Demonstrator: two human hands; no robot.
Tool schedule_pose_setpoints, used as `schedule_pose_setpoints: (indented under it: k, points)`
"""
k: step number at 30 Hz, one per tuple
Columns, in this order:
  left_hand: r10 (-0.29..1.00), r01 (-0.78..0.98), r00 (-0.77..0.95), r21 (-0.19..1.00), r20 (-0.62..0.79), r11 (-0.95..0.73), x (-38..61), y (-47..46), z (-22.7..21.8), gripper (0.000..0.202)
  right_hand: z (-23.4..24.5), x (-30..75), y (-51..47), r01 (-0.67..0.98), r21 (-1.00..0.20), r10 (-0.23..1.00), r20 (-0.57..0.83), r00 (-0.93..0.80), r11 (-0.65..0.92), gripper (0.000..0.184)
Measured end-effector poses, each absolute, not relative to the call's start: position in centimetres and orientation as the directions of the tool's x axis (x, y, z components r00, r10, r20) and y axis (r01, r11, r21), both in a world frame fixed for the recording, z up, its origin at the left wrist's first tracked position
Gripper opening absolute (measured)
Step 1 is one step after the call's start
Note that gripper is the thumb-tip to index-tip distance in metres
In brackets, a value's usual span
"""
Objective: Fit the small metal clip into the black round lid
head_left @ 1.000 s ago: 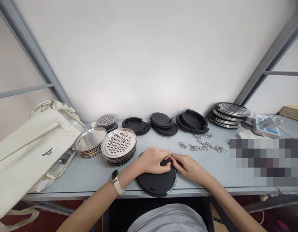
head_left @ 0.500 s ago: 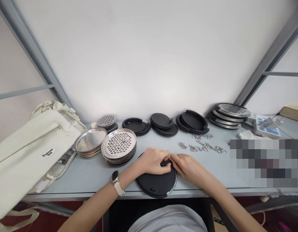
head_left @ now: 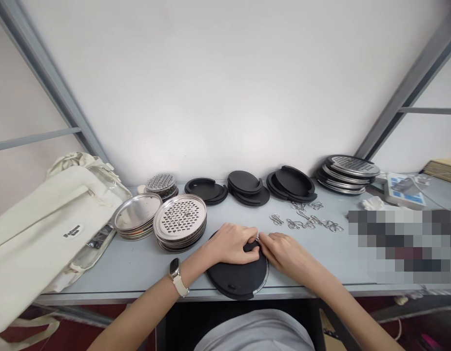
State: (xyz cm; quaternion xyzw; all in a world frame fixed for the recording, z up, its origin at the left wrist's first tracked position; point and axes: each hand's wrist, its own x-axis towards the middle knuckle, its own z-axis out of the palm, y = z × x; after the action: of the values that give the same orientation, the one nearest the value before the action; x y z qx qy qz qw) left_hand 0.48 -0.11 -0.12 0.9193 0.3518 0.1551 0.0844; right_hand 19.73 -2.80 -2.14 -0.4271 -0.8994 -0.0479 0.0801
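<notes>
A round black plastic holder (head_left: 236,280) lies at the table's front edge, with a thin silver metal rim showing along its right side. My left hand (head_left: 234,243) rests over its far half, fingers curled and gripping its far edge. My right hand (head_left: 285,252) is closed in a pinch at the far right edge, its fingertips almost meeting those of my left hand. A small shiny metal wire piece (head_left: 257,239) shows between the fingertips; most of it is hidden. Several bent wire clips (head_left: 307,222) lie loose beyond my right hand.
To the left stand stacked metal grater discs (head_left: 184,219) and plain metal discs (head_left: 137,212), beside a cream bag (head_left: 75,209). Black round holders (head_left: 245,183) line the wall. A stack of holders with grater discs (head_left: 351,168) stands at the back right, near a blue-and-white box (head_left: 404,191).
Both hands stay at the far edge of the black holder. My right fingertips have shifted very slightly; nothing else has visibly moved.
</notes>
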Motion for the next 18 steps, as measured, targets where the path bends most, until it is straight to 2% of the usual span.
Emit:
schedule_pose_setpoints:
  k: [3, 7, 8, 11, 14, 18]
  points:
    - [0.68, 0.63, 0.696, 0.256, 0.233, -0.733, 0.4, 0.1, -0.3, 0.013, -2.0, 20.0, -3.3, 0.798, -0.024, 0.789, 0.175, -0.59, 0.602, 0.02]
    - [0.688, 0.644, 0.682, 0.242, 0.247, -0.725, 0.4, 0.4, -0.4, 0.012, -1.9, 20.2, -3.8, 0.759, -0.237, 0.795, 0.159, -0.586, 0.607, 0.024]
    - [0.687, 0.645, 0.682, 0.238, 0.251, -0.726, 0.4, 0.4, -0.4, 0.012, -1.9, 20.3, -3.7, 0.757, -0.26, 0.8, 0.166, -0.576, 0.599, 0.024]
    - [0.684, 0.646, 0.681, 0.224, 0.261, -0.729, 0.4, 0.5, -0.3, 0.011, -2.2, 20.4, -3.1, 0.805, -0.297, 0.856, 0.241, -0.458, 0.514, 0.025]
    - [0.679, 0.645, 0.684, 0.214, 0.267, -0.734, 0.4, 0.4, -0.3, 0.01, -2.6, 20.4, -2.4, 0.791, -0.435, 0.9, 0.276, -0.337, 0.43, 0.026]
    - [0.67, 0.638, 0.692, 0.207, 0.268, -0.742, 0.4, 0.4, -0.4, 0.009, -2.8, 19.8, -1.8, 0.711, -0.565, 0.908, 0.272, -0.319, 0.419, 0.025]
